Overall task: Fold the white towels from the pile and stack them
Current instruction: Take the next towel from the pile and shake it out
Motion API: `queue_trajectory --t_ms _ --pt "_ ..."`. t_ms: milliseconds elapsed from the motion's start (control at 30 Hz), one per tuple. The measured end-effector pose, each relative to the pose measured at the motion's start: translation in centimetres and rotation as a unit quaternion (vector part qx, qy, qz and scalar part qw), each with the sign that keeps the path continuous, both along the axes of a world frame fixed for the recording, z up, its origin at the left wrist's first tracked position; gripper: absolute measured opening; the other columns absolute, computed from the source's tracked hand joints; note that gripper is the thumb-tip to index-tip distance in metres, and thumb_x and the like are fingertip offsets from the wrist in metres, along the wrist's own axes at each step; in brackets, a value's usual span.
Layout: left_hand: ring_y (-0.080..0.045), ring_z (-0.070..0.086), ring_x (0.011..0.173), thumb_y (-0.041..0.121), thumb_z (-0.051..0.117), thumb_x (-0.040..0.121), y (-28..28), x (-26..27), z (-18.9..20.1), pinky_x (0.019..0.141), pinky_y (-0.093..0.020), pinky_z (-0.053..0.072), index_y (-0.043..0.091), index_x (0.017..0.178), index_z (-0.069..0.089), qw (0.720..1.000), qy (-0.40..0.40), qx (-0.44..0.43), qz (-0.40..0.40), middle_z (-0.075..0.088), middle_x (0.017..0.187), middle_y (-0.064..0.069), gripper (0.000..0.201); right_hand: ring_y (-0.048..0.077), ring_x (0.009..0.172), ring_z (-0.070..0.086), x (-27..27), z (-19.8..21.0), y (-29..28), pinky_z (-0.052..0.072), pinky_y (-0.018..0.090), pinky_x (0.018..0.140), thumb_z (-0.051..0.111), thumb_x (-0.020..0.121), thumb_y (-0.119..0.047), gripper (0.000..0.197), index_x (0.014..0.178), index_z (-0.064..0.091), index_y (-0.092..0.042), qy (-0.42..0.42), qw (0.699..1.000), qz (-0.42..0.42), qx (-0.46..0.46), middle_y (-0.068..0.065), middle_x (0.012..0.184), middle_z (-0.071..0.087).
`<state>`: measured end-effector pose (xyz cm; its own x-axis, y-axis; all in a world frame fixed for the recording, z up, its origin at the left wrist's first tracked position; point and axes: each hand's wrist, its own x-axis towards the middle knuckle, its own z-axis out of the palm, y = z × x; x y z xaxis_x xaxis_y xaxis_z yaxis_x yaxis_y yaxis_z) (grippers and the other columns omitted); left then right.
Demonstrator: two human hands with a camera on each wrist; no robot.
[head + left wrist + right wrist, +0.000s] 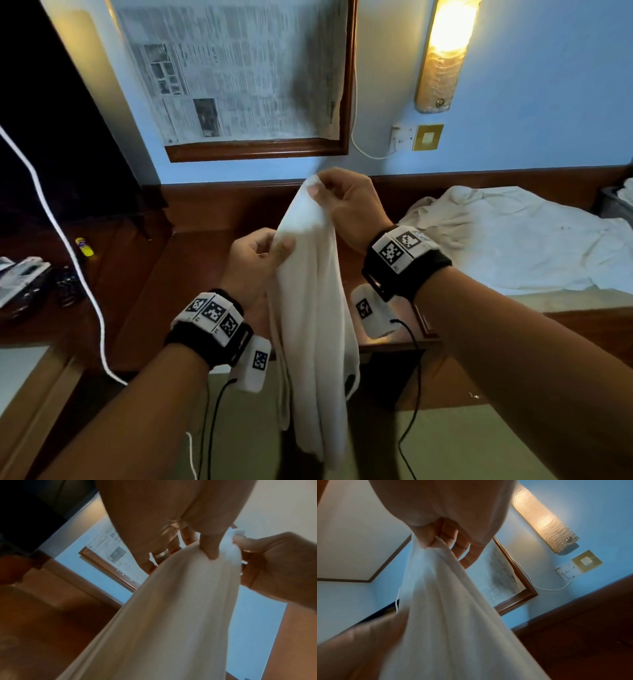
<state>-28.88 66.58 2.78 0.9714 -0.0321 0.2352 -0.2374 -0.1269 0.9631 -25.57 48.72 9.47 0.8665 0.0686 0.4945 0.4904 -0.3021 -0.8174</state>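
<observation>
Towel [310, 308] hangs free, top edge pinched by both hands.

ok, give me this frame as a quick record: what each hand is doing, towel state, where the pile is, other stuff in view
left hand: pinches the towel's edge, lower down
right hand: pinches the towel's top corner, higher up
towel: white, hangs bunched in the air, not yet folded
pile: rumpled white cloth on the wooden counter, to the right
folded stack: none in view
wall: framed newspaper, lit lamp, socket
left side: white cable, small yellow item
</observation>
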Motion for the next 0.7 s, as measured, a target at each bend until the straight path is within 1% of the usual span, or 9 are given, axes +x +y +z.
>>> queue_trajectory --t_ms 100,167,200,300,367,467,567,633,700 --pt "-0.014 0.064 0.070 0.030 0.077 0.082 -0.6 -0.1 -2.2 0.063 -0.031 0.053 0.014 0.086 0.068 1.000 0.016 -0.022 -0.008 0.072 0.076 0.002 0.019 0.005 0.075 0.055 0.0 1.6 -1.3 0.049 0.029 0.071 0.061 0.097 -0.015 0.013 0.088 0.070 -0.010 -0.025 0.999 -0.019 0.022 0.009 0.081 0.067" --pt "-0.012 0.065 0.065 0.039 0.080 0.081 -0.8 -0.1 -4.3 0.061 -0.033 0.053 0.017 0.085 0.069 0.999 0.040 0.000 -0.023 0.072 0.074 0.002 0.024 -0.008 0.072 0.054 0.1 2.7 -2.8 0.046 0.014 0.070 0.060 0.098 -0.015 0.012 0.089 0.067 -0.020 -0.031 0.998 -0.051 0.035 -0.008 0.080 0.063" --pt "-0.013 0.067 0.065 0.048 0.079 0.079 -1.0 -0.2 -5.5 0.060 -0.036 0.055 0.019 0.083 0.070 0.997 0.060 0.021 -0.036 0.074 0.075 0.001 0.031 -0.010 0.072 0.054 0.3 3.1 -3.6 0.044 0.010 0.071 0.059 0.098 -0.016 0.012 0.089 0.066 -0.022 -0.036 0.996 -0.070 0.038 -0.012 0.081 0.062" --pt "-0.035 0.070 0.077 0.065 0.069 0.077 -1.9 -0.3 -8.3 0.070 -0.057 0.055 0.017 0.086 0.071 0.989 0.096 0.084 -0.069 0.073 0.086 -0.016 0.049 -0.010 0.072 0.054 0.4 3.5 -6.0 0.045 0.011 0.071 0.059 0.098 -0.020 0.011 0.093 0.068 -0.018 -0.043 0.993 -0.105 0.021 -0.010 0.082 0.062" --pt "-0.029 0.065 0.072 0.062 0.064 0.083 -2.5 0.5 -8.7 0.069 -0.059 0.052 0.015 0.081 0.069 0.991 0.065 0.100 -0.060 0.069 0.082 -0.018 0.048 -0.005 0.073 0.054 0.0 3.1 -7.4 0.046 0.016 0.072 0.059 0.098 -0.023 0.012 0.094 0.070 -0.020 -0.028 0.993 -0.108 -0.024 -0.009 0.083 0.063" --pt "-0.014 0.057 0.069 0.040 0.062 0.084 -4.0 2.0 -6.1 0.068 -0.049 0.051 0.017 0.080 0.072 0.990 0.020 0.135 -0.032 0.069 0.074 -0.005 0.025 -0.001 0.084 0.057 -1.5 2.3 -8.9 0.045 0.014 0.076 0.064 0.095 -0.023 0.010 0.097 0.073 -0.020 0.033 0.986 -0.042 -0.159 -0.006 0.098 0.067" --pt "-0.014 0.061 0.071 0.032 0.060 0.082 -5.8 2.9 -2.2 0.071 -0.045 0.052 0.013 0.083 0.074 0.984 -0.023 0.169 -0.043 0.071 0.076 -0.003 0.024 -0.005 0.105 0.051 -3.1 0.3 -8.4 0.035 0.003 0.083 0.070 0.090 -0.020 0.011 0.099 0.077 -0.018 0.112 0.922 0.071 -0.363 -0.009 0.133 0.055" --pt "-0.015 0.067 0.076 0.030 0.063 0.084 -6.8 2.9 0.1 0.072 -0.042 0.054 0.014 0.086 0.076 0.975 -0.065 0.202 -0.069 0.073 0.078 0.000 0.020 0.002 0.110 0.052 -3.8 -1.8 -7.6 0.038 0.008 0.087 0.072 0.087 -0.018 0.013 0.099 0.077 -0.017 0.115 0.888 0.092 -0.437 -0.010 0.129 0.055" --pt "-0.015 0.067 0.075 0.030 0.064 0.085 -7.5 2.5 1.7 0.070 -0.038 0.055 0.016 0.088 0.077 0.964 -0.111 0.226 -0.082 0.073 0.078 0.003 0.019 0.015 0.100 0.058 -3.8 -3.3 -7.1 0.047 0.027 0.092 0.072 0.086 -0.015 0.013 0.098 0.076 -0.013 0.080 0.903 0.062 -0.416 0.000 0.111 0.061"
